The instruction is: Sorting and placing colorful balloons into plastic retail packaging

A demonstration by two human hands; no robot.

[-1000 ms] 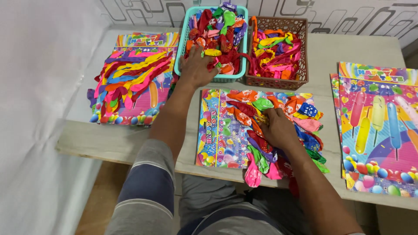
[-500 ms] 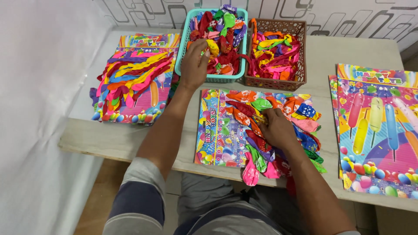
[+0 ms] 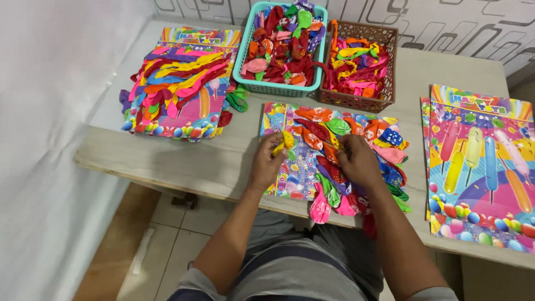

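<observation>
My left hand (image 3: 269, 164) pinches a small yellow balloon (image 3: 286, 141) over the left part of a colourful printed card (image 3: 293, 170) lying on the table. My right hand (image 3: 356, 161) presses down on a row of flat balloons (image 3: 356, 139) of many colours spread across that card. A teal basket (image 3: 277, 89) full of round balloons stands behind the card. Next to it is a brown basket (image 3: 388, 67) with long balloons.
A stack of cards covered with long balloons (image 3: 177, 83) lies at the back left. More printed cards (image 3: 482, 161) are piled at the right. A green balloon (image 3: 238, 100) lies loose by the teal basket. The table's front edge (image 3: 167, 181) is near my knees.
My left hand left the teal basket with a yellow balloon and came down to the card in front of me. The right hand stayed on the balloons.
</observation>
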